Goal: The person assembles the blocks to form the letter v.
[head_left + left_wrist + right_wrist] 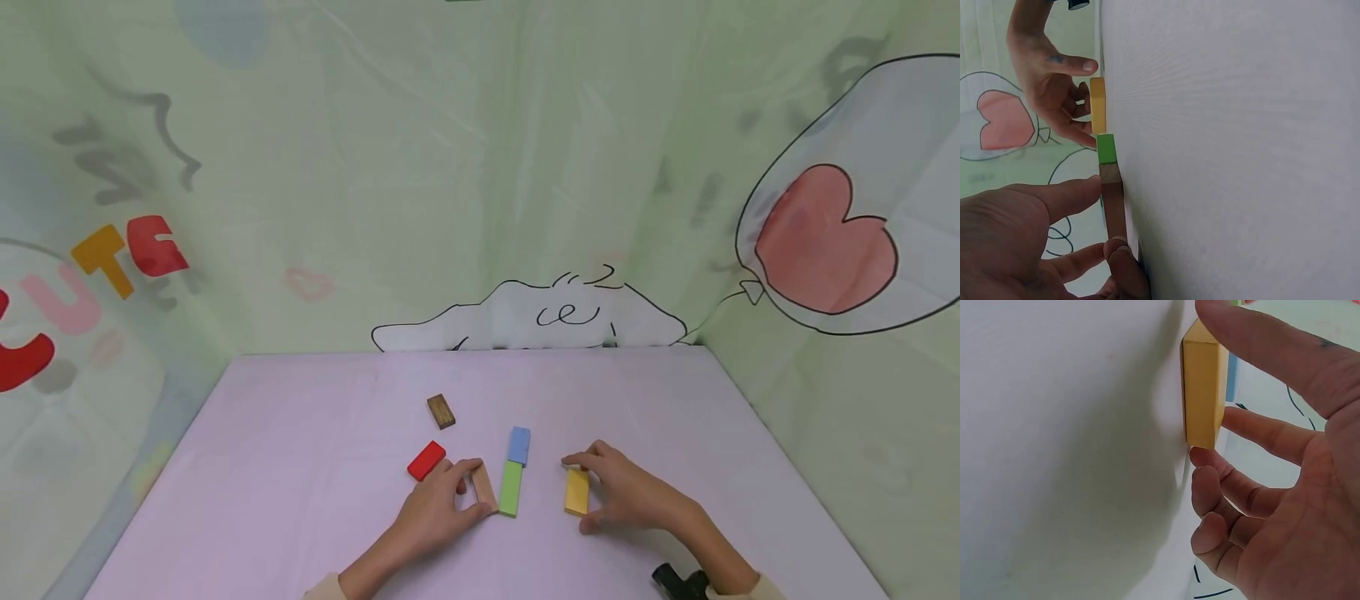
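Note:
My left hand (pixel 438 508) holds a plain wooden block (pixel 483 487) by its ends, thumb at the near end and a fingertip at the far one. The near end of this block meets a green block (pixel 510 489). A blue block (pixel 519 446) lies in line beyond the green one. On the right, a yellow block (pixel 1202 387) lies within the curled fingers and thumb of my right hand (pixel 633 492); fingertips are at its far end, the thumb by its near end. Just beyond my left fingers is a red block (pixel 427 461).
A dark brown block (pixel 441 412) lies farther back on the pale cloth-covered table (pixel 300 433). By my right sleeve is a black object (pixel 678 581). A printed curtain (pixel 412 167) hangs behind the table and along both sides.

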Tool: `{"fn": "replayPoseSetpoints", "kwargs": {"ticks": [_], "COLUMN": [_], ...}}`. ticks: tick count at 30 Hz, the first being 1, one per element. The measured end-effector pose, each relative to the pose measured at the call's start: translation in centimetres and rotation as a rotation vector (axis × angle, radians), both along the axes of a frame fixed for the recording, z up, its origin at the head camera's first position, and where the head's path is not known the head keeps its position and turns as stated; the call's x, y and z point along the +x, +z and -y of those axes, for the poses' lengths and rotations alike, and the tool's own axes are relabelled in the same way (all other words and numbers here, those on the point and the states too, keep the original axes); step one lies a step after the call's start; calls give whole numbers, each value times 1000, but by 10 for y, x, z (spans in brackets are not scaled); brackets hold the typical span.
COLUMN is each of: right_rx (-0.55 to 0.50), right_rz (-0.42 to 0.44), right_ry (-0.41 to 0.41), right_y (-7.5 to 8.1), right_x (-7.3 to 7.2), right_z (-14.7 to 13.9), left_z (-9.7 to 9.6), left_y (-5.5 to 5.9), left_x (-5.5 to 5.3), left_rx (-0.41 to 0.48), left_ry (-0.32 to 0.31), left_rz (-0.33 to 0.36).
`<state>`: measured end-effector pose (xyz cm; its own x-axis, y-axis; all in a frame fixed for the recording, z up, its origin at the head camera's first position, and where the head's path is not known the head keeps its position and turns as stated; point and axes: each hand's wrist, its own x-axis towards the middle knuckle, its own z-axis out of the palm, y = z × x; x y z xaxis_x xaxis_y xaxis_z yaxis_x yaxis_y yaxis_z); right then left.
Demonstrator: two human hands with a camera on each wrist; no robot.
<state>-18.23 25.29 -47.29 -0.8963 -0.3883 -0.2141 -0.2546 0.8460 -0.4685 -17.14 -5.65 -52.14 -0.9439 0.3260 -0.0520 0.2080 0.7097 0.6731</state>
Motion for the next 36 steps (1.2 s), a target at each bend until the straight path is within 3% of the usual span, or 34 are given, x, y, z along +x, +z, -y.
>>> {"fn": "replayPoseSetpoints", "kwargs": {"ticks": [21,36], "right_rx": [6,0], "right_rz": [-41,-4], "right_ry": [-4,-67], "right_y": [-5,-9], "right_x": [5,4], "right_z": [-7,-5], "left_z": [0,0], "left_y": [1,-1], "left_x": [0,0], "left_rx": [4,-12], "left_ry": [7,5], "left_rz": [-5,-13]}}
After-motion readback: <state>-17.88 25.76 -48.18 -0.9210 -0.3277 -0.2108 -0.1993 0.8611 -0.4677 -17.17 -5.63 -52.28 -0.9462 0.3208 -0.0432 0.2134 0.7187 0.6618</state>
